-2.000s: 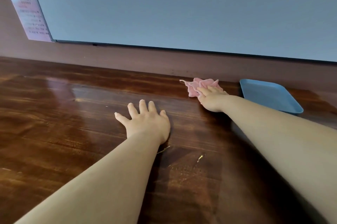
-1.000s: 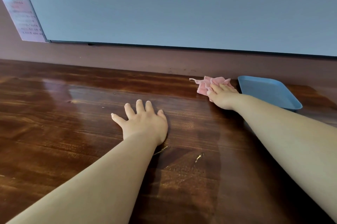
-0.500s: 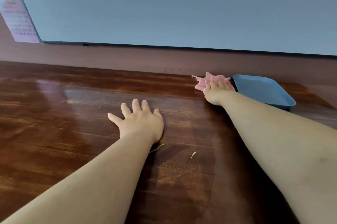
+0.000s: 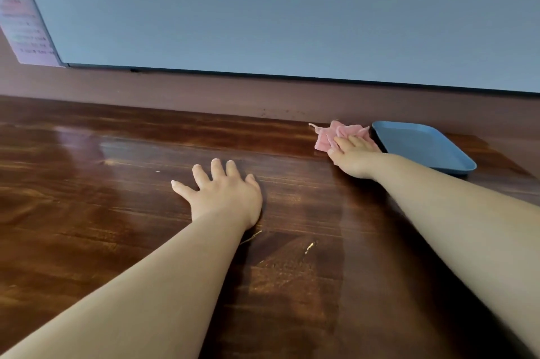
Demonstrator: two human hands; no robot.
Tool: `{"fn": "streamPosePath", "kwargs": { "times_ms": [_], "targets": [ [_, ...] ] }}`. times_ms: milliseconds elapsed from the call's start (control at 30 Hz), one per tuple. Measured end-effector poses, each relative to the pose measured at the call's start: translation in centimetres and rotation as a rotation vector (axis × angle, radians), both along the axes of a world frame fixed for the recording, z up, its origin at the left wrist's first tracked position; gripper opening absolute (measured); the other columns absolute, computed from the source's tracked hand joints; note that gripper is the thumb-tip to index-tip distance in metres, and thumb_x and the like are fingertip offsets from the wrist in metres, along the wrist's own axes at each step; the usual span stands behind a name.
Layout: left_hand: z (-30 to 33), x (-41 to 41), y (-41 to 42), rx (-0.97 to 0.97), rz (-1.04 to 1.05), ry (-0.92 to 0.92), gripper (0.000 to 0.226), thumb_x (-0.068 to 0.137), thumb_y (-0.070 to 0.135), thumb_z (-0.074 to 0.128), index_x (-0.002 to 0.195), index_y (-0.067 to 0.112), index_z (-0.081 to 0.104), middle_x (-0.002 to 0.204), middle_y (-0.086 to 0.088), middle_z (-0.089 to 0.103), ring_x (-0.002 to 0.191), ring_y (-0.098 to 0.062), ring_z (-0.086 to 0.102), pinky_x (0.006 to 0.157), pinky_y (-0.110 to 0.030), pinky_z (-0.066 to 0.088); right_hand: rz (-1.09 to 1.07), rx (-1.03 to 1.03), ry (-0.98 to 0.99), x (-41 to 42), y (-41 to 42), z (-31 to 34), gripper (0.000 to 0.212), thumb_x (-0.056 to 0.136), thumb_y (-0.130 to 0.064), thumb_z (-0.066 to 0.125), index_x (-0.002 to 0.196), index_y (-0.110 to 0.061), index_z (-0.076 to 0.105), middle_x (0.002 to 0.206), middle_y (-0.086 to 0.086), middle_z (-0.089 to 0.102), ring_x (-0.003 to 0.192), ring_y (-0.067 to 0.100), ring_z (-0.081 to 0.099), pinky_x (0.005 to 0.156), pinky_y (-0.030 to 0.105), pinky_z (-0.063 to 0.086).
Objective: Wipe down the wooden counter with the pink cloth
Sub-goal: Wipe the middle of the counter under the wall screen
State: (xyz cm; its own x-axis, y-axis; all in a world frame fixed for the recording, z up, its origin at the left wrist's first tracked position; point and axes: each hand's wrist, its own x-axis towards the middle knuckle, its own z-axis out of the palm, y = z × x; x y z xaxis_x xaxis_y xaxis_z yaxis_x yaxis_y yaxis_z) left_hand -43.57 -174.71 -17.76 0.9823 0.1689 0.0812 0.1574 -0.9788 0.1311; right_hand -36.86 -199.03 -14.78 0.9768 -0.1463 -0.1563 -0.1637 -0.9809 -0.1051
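cloth (image 4: pixel 336 134) lies bunched at the far right of the counter (image 4: pixel 117 212), near the back wall and just beside the blue tray (image 4: pixel 423 148). the right hand (image 4: pixel 352 154) lies on it with fingers stretched flat, pressing it to the wood, not curled round it. the arm reaches far forward, nearly straight. the left hand (image 4: pixel 225 192) rests palm down on the wood with fingers spread, holding nothing; it looks like a brace for the long reach.

by my judgement the wipe is partway through: the cloth is working the far right corner against the tray. a paler band runs across the wood below the right arm; i cannot tell if it is damp or just glare. small pale flecks (image 4: pixel 310 247) lie near the left wrist, so the near middle seems yet to be done, and the left stretch of the counter shows no clear sign either way.
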Motion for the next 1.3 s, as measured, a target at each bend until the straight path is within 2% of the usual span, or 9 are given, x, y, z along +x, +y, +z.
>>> {"fn": "streamPosePath", "kwargs": {
  "times_ms": [433, 500, 567, 767, 900, 1000, 1100, 1200, 1300],
  "targets": [
    [0.0, 0.0, -0.2, -0.007, -0.005, -0.023, 0.060, 0.097, 0.046, 0.007, 0.151, 0.023, 0.015, 0.160, 0.002, 0.009, 0.146, -0.034, 0.000, 0.108, -0.070, 0.000, 0.059, 0.021, 0.013, -1.7, -0.3, 0.3, 0.056, 0.107, -0.046, 0.012, 0.161, -0.038, -0.002, 0.169, -0.001, -0.012, 0.155, 0.030, -0.012, 0.125, 0.047, -0.001],
    [-0.1, 0.1, -0.2, -0.009, -0.005, -0.030, 0.060, 0.097, 0.046, 0.007, 0.151, 0.023, 0.015, 0.160, 0.002, 0.010, 0.146, -0.034, 0.000, 0.108, -0.070, 0.000, 0.054, -0.008, -0.002, -2.7, -0.4, 0.1, 0.056, 0.106, -0.047, 0.015, 0.161, -0.037, 0.008, 0.170, 0.002, -0.007, 0.156, 0.032, 0.000, 0.125, 0.049, 0.011],
    [-0.1, 0.2, -0.2, -0.003, 0.000, -0.029, 0.060, 0.097, 0.046, 0.007, 0.151, 0.023, 0.015, 0.160, 0.002, 0.010, 0.146, -0.034, 0.000, 0.107, -0.070, 0.000, 0.040, -0.019, -0.074, -2.8, -0.4, 0.3, 0.054, 0.104, -0.051, 0.018, 0.155, -0.039, 0.032, 0.170, 0.006, 0.004, 0.153, 0.035, 0.017, 0.121, 0.050, 0.025],
    [0.0, 0.1, -0.2, -0.007, 0.000, -0.031, 0.059, 0.097, 0.047, 0.008, 0.150, 0.024, 0.018, 0.160, 0.002, 0.011, 0.146, -0.033, 0.002, 0.108, -0.070, 0.001, 0.126, 0.056, -0.107, 0.2, 0.4, 0.6, 0.050, 0.107, -0.037, 0.019, 0.153, -0.034, 0.036, 0.164, 0.002, 0.026, 0.151, 0.032, 0.019, 0.123, 0.052, 0.015],
    [0.1, -0.1, -0.2, -0.014, -0.003, -0.027, 0.060, 0.097, 0.046, 0.008, 0.152, 0.024, 0.015, 0.161, 0.001, 0.010, 0.147, -0.033, 0.001, 0.108, -0.069, 0.000, 0.153, 0.039, -0.112, -0.2, 0.8, -0.2, 0.052, 0.106, -0.038, 0.014, 0.157, -0.038, 0.027, 0.166, -0.003, 0.023, 0.153, 0.030, 0.012, 0.124, 0.050, 0.009],
    [0.1, 0.1, -0.2, -0.009, -0.008, -0.023, 0.060, 0.097, 0.046, 0.007, 0.152, 0.024, 0.015, 0.161, 0.001, 0.009, 0.147, -0.034, 0.001, 0.108, -0.070, 0.000, 0.291, 0.092, -0.119, -2.4, -0.2, -0.7, 0.053, 0.103, -0.038, 0.019, 0.154, -0.044, 0.030, 0.162, -0.008, 0.028, 0.147, 0.026, 0.021, 0.114, 0.044, 0.027],
    [0.1, 0.1, -0.3, -0.006, -0.008, -0.021, 0.060, 0.097, 0.046, 0.007, 0.152, 0.024, 0.015, 0.160, 0.002, 0.009, 0.147, -0.034, 0.001, 0.108, -0.070, 0.000, 0.215, 0.084, -0.157, -1.7, -1.1, -0.5, 0.046, 0.103, -0.034, 0.023, 0.144, -0.039, 0.044, 0.154, 0.002, 0.040, 0.136, 0.029, 0.035, 0.110, 0.045, 0.033],
    [0.1, 0.0, -0.2, -0.013, -0.002, -0.025, 0.060, 0.097, 0.047, 0.007, 0.152, 0.025, 0.014, 0.161, 0.002, 0.009, 0.147, -0.033, 0.001, 0.109, -0.069, 0.001, 0.112, -0.003, -0.144, -0.8, 0.0, 0.0, 0.049, 0.105, -0.035, 0.021, 0.150, -0.031, 0.039, 0.158, 0.006, 0.033, 0.146, 0.033, 0.024, 0.120, 0.050, 0.023],
    [0.1, -0.1, -0.3, -0.008, -0.006, -0.023, 0.060, 0.097, 0.047, 0.007, 0.153, 0.025, 0.014, 0.161, 0.002, 0.009, 0.147, -0.033, 0.000, 0.109, -0.069, 0.001, 0.193, -0.006, -0.079, -3.0, 0.2, -0.7, 0.054, 0.105, -0.039, 0.016, 0.157, -0.033, 0.026, 0.165, 0.003, 0.021, 0.152, 0.030, 0.011, 0.123, 0.048, 0.016]
  ]
}}
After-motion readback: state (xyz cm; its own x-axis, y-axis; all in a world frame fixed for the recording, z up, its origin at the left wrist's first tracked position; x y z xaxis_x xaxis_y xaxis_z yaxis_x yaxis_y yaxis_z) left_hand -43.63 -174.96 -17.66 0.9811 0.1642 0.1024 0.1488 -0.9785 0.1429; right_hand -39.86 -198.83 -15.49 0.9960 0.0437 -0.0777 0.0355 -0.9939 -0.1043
